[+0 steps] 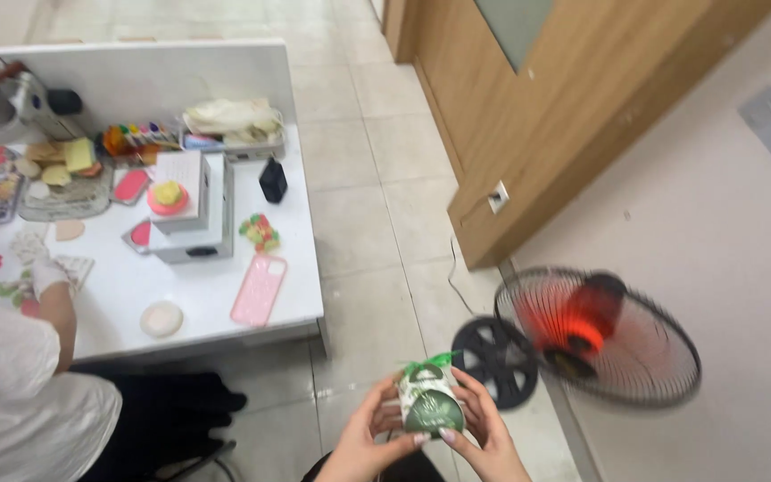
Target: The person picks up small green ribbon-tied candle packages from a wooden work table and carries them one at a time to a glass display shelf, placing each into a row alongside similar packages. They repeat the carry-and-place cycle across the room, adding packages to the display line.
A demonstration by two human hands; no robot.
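A white bench (216,308) stands at the left, cluttered with small items — a co-worker's sleeve (11,384) beside it. A red-hubbed fan (595,335) sits on the floor. Low centre, left hand (363,442) and right hand (484,433) together clasp a small green-and-white tin (430,403) — green ribbon on top.

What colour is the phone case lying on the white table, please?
Pink phone case, seen in the head view.
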